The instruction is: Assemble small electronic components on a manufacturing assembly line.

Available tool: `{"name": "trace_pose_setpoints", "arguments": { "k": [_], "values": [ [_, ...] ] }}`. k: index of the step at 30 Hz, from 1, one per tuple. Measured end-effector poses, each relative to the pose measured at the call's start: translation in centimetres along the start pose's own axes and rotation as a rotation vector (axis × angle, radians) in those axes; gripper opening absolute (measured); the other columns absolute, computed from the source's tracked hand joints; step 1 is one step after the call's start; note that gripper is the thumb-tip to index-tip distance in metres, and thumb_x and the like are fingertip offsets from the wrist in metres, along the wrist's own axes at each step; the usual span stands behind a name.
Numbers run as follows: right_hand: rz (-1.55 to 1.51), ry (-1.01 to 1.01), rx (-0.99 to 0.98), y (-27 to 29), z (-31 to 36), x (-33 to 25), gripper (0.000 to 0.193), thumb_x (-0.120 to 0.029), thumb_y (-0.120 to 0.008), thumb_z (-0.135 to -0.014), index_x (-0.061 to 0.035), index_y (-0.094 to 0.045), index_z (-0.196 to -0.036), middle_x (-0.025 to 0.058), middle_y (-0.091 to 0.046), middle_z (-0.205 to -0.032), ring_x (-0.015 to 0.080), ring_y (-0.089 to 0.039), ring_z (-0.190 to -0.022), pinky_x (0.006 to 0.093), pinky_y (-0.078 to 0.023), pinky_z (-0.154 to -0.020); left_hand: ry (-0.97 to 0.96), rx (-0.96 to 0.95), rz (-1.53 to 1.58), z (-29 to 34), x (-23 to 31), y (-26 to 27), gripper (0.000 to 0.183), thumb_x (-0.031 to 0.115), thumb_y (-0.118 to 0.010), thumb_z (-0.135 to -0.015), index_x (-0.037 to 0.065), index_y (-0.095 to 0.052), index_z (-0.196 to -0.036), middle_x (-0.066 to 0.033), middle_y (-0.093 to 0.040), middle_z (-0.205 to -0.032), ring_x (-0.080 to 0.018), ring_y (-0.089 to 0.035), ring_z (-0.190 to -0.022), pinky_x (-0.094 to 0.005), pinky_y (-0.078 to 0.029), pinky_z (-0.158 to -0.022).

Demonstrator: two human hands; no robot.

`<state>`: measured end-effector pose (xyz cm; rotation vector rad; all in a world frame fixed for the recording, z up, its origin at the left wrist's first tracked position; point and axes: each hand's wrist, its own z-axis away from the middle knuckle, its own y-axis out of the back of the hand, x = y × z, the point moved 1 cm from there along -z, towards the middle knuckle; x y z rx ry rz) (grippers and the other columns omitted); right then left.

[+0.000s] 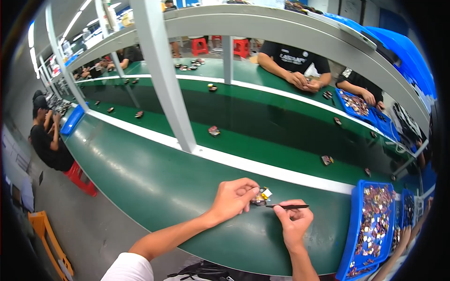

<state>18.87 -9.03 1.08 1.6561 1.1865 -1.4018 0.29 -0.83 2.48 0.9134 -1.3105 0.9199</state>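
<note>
My left hand (pixel 236 196) is closed at the fingertips on the edge of a small electronic assembly (pixel 260 197), which has dark parts and a white and yellow piece on top. It is held just over the green worktop (pixel 187 175). From the right, my right hand (pixel 295 222) pinches a pair of slim black tweezers (pixel 296 206). Their tip points left and meets the near side of the assembly; whether it grips any part is too small to tell.
A blue tray (pixel 355 229) full of small assemblies stands at the right. Beyond a white rail (pixel 243 165) runs a green belt (pixel 262 140) carrying scattered assemblies. A grey post (pixel 166 79) rises at the rail under a shelf. Co-workers sit across and at the left.
</note>
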Motion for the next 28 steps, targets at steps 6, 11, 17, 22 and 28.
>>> {"name": "trace_pose_setpoints", "arguments": {
  "k": [6, 11, 17, 22, 28],
  "values": [
    [0.032, 0.063, -0.017, -0.7, -0.9, 1.7, 0.016, 0.006, -0.079, -0.082, 0.0035, -0.068, -0.093, 0.0062, -0.071, -0.086, 0.0007, -0.050, -0.054, 0.0169, -0.035, -0.049, -0.066, -0.018, 0.063, -0.4, -1.9, -0.3, 0.016, 0.002, -0.064, -0.098, -0.008, -0.068, -0.110, -0.0108, -0.072, -0.086, -0.0096, -0.063, -0.056, -0.0223, -0.046, -0.045],
    [0.063, 0.055, -0.033, -1.1, -1.2, 2.3, 0.015, 0.004, -0.079, -0.083, 0.0040, -0.069, -0.094, 0.0062, -0.072, -0.086, 0.0006, -0.049, -0.052, 0.0175, -0.034, -0.048, -0.121, -0.011, 0.035, -0.8, -2.6, 0.0, 0.016, 0.001, -0.063, -0.098, -0.009, -0.067, -0.111, -0.0118, -0.073, -0.089, -0.0098, -0.063, -0.057, -0.0230, -0.049, -0.046],
    [0.174, 0.067, -0.059, -0.9, -1.1, 2.1, 0.017, 0.005, -0.079, -0.082, 0.0051, -0.067, -0.093, 0.0078, -0.070, -0.087, 0.0021, -0.052, -0.056, 0.0168, -0.037, -0.051, -0.137, 0.034, 0.076, -1.0, -3.3, -0.2, 0.016, 0.003, -0.065, -0.097, -0.006, -0.067, -0.109, -0.0105, -0.074, -0.087, -0.0092, -0.062, -0.054, -0.0235, -0.047, -0.044],
    [0.176, 0.047, -0.086, -1.1, -1.2, 2.1, 0.017, 0.004, -0.080, -0.082, 0.0043, -0.067, -0.094, 0.0074, -0.070, -0.085, 0.0022, -0.052, -0.057, 0.0167, -0.037, -0.051, -0.112, 0.000, 0.089, -0.9, -3.2, -0.2, 0.017, 0.001, -0.064, -0.098, -0.008, -0.066, -0.112, -0.0123, -0.073, -0.091, -0.0103, -0.064, -0.058, -0.0235, -0.050, -0.045],
    [-0.155, -0.225, -0.059, -0.9, -1.4, 2.1, 0.018, 0.003, -0.077, -0.086, 0.0032, -0.070, -0.102, 0.0047, -0.071, -0.084, 0.0045, -0.057, -0.060, 0.0156, -0.041, -0.054, -0.149, -0.054, 0.086, -0.7, -3.3, -0.3, 0.020, 0.000, -0.062, -0.098, -0.009, -0.065, -0.116, -0.0147, -0.072, -0.096, -0.0128, -0.068, -0.063, -0.0240, -0.054, -0.048]
  ]
}}
